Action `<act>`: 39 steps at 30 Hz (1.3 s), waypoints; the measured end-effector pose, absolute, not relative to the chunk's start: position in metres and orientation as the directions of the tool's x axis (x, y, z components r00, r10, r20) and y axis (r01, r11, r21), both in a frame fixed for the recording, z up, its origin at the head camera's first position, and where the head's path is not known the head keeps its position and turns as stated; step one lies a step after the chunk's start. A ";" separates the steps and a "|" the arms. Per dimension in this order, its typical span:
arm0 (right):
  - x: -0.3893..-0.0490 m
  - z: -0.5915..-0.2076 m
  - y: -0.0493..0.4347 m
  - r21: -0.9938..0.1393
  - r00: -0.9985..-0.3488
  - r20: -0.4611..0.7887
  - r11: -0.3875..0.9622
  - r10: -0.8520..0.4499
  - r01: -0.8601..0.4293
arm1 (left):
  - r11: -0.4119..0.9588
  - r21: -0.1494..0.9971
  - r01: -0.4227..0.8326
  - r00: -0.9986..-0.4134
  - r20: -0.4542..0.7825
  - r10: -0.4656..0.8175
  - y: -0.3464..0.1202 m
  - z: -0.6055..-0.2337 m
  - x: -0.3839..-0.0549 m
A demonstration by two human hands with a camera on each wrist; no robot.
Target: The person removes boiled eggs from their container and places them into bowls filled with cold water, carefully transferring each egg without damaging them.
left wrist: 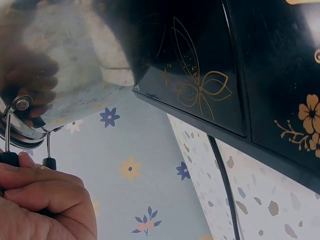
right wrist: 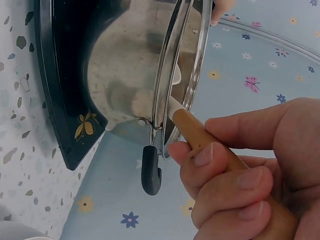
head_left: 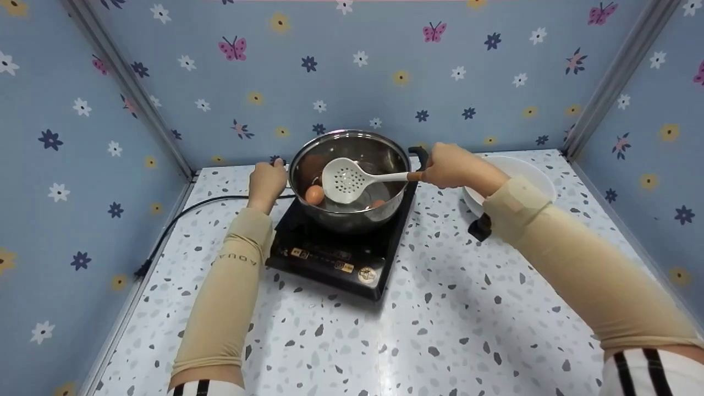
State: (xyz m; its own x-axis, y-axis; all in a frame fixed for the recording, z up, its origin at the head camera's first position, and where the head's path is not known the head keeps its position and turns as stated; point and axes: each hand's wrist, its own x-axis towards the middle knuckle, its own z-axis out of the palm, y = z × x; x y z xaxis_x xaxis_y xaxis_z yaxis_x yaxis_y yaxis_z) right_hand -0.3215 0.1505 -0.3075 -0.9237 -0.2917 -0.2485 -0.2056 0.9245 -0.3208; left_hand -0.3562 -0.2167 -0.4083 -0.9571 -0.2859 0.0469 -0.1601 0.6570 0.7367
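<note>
Looks like the skimmer-work step, w/ L hand (head_left: 267, 184) fingers curled round the side handle (left wrist: 9, 159) of the steel pot (head_left: 352, 223) on the black cooker (head_left: 324, 264), & R hand (head_left: 448, 165) gripping the skimmer (head_left: 344, 192) by its brown handle (right wrist: 192, 130), head at the pot's mouth. Next move prob. calls for a steady pot & a gentle tilt of the head by the brown egg (head_left: 314, 194) at the pot's near L wall. Skimmer's white, round-headed, full of small holes; 2nd brown bit (head_left: 378, 203) near R wall could be another egg, mostly hidden.
</note>
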 end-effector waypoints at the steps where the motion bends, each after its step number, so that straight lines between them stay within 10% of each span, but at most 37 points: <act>1: -0.322 -0.308 0.149 -0.320 -0.922 -0.252 0.924 -0.293 -0.207 | 0.655 0.738 -0.161 -0.957 0.045 -0.286 -0.217 -0.408 -0.356; 39: -0.327 -0.308 0.147 -0.530 -0.825 -0.435 0.843 -0.360 -0.089 | 0.631 0.753 -0.187 -0.955 0.011 -0.297 -0.214 -0.406 -0.353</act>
State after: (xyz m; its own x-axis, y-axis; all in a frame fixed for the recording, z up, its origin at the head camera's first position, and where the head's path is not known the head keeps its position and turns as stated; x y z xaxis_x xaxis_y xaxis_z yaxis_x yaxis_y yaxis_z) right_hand -0.3269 0.1472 -0.3084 -0.8251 -0.3604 -0.4352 -0.0888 0.8433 -0.5300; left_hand -0.3530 -0.2142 -0.4058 -0.9549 -0.2966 0.0110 -0.1872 0.6305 0.7533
